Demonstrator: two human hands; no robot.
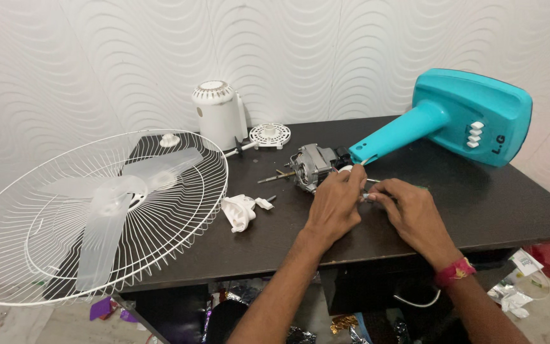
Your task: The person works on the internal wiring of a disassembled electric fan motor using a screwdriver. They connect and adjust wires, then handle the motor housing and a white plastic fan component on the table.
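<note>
- Two hands crowd one spot: your left hand and right hand pinch narrowly on a small white part with thin wires, just in front of the bare metal fan motor. Tug hard and a wire may snap.
- The loose white plastic bracket near your left forearm could get swept off the dark wooden table.
- The white wire fan guard overhangs the edge; a nudge might tip it.

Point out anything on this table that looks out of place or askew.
The white wire fan guard with the translucent blade in it overhangs the dark table's left edge. The turquoise fan stand lies tipped over, and the bare metal motor sits exposed by both hands.
</note>
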